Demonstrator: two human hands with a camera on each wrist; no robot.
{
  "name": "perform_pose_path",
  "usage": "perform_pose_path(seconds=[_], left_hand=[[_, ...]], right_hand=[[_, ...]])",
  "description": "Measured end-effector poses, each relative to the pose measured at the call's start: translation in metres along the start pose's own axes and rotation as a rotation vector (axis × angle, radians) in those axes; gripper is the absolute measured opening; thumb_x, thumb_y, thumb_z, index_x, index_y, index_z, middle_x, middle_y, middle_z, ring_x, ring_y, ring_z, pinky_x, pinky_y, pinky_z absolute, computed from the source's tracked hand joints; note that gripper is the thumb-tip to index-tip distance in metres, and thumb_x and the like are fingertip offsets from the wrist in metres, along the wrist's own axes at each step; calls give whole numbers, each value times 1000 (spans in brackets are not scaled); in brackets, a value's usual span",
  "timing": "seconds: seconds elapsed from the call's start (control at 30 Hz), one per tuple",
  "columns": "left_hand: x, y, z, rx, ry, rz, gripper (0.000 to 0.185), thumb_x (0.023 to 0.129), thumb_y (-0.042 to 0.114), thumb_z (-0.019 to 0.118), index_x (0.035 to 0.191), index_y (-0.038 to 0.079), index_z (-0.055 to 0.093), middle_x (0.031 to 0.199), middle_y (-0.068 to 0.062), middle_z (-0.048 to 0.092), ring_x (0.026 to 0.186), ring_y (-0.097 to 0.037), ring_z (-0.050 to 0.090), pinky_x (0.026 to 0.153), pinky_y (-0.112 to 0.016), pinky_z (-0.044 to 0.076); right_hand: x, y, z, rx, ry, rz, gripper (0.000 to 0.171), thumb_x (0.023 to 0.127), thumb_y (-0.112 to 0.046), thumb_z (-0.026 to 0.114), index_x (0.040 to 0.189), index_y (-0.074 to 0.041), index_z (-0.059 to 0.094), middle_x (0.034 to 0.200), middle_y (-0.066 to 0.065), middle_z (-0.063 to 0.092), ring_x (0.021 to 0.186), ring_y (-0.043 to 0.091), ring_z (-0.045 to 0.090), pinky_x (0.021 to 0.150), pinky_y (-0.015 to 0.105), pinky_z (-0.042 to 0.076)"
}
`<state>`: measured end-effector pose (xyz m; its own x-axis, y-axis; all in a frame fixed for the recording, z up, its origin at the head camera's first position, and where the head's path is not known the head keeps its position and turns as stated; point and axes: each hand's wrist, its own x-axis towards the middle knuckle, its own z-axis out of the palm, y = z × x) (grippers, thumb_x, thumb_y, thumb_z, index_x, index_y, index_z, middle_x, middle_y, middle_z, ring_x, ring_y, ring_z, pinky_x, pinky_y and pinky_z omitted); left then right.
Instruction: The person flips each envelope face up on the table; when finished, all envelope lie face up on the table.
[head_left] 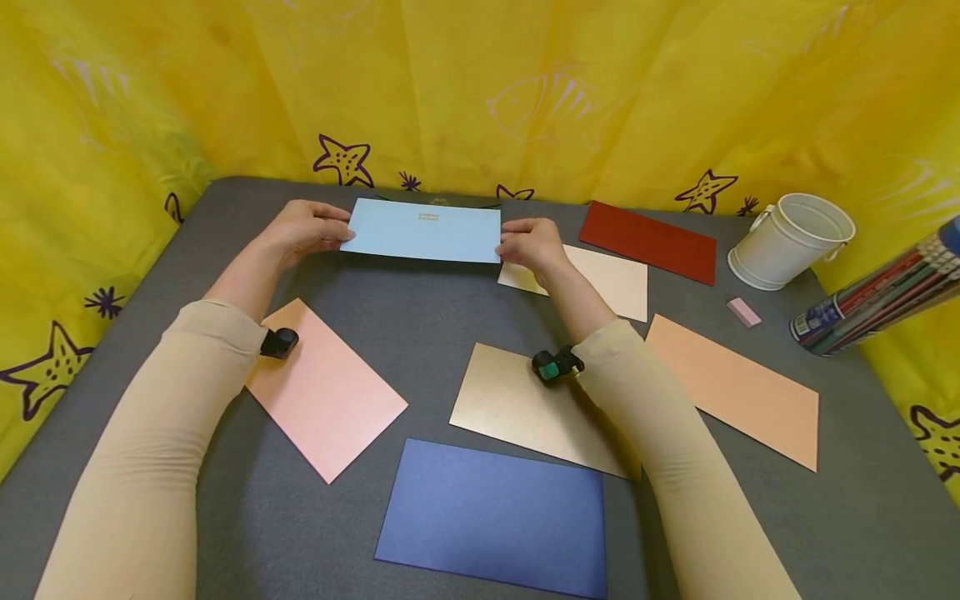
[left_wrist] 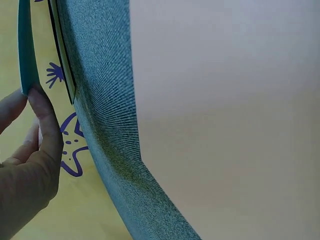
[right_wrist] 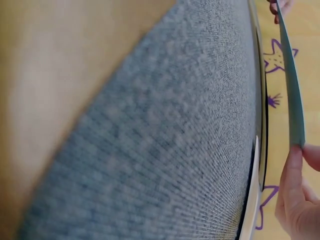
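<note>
At the far edge of the grey fabric-covered counter [head_left: 420,308], both hands hold a pale blue rectangular paper envelope [head_left: 423,231] by its short ends, lifted off the surface. The left hand [head_left: 303,230] pinches the left end between thumb and fingers; the left wrist view shows the fingertips [left_wrist: 42,107] closed on the envelope's edge [left_wrist: 27,50]. The right hand [head_left: 528,243] pinches the right end in the same way, and the right wrist view shows the thin edge [right_wrist: 292,85] gripped at its near end. Small gold print sits near the envelope's far edge.

Other flat sheets lie on the counter:
- a cream rectangular envelope [head_left: 607,279], just near and right of the right hand;
- a dark red rectangular envelope [head_left: 648,242], far right;
- a peach rectangular envelope [head_left: 731,387], right;
- a gold rectangular envelope [head_left: 517,404], partly under the right forearm;
- a pink rectangular envelope [head_left: 326,396], under the left forearm;
- a navy blue rectangular envelope [head_left: 495,517], nearest.

A white metal bucket [head_left: 791,240] stands at the far right, with a small pink eraser [head_left: 743,312] near it.
</note>
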<state>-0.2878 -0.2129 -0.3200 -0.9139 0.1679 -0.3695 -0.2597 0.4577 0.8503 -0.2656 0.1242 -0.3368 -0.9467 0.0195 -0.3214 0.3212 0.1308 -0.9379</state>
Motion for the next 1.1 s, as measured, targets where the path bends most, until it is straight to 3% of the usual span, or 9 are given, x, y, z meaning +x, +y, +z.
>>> perform_pose_path(seconds=[0.2,0.3,0.6,0.8,1.0,1.1], left_hand=[[0,-1,0,85,-40,-50,61,97,19,63,149,-2,39,140,-13,45,77,9,60,87,-13,54],[0,-3,0,96,-57,-65,60,97,17,62,149,-3,38,149,-19,38,76,10,59,88,-14,54],[1,-6,3,112,-76,-52,59,98,13,60,149,-5,37,156,-25,32,76,11,59,88,-13,55],[1,-6,4,135,-83,-27,59,98,12,60,148,-6,37,154,-26,34,76,12,57,82,-9,54],[-1,-2,7,141,-88,-21,56,99,10,57,148,-8,37,153,-27,34,78,12,55,76,-5,51],[-1,-1,8,138,-86,-22,55,99,10,57,147,-9,37,153,-28,34,79,11,55,77,-5,51]], right_hand=[[-1,1,0,-18,-23,29,48,85,11,65,132,8,56,118,17,60,83,15,61,102,40,54],[-1,1,0,-39,-51,40,47,87,8,65,132,9,56,115,15,59,79,13,62,103,40,54],[-2,1,-1,-60,-69,68,41,90,4,61,131,9,57,106,9,56,78,14,61,105,39,53],[-2,0,-2,-54,-61,86,38,96,0,54,134,8,55,118,17,61,85,16,62,99,33,56],[-1,0,-3,-37,-42,112,39,96,1,49,135,7,55,131,23,61,94,20,64,82,23,60],[-1,-1,-4,-22,-31,114,40,97,1,46,135,7,54,132,24,61,95,21,65,84,25,60]])
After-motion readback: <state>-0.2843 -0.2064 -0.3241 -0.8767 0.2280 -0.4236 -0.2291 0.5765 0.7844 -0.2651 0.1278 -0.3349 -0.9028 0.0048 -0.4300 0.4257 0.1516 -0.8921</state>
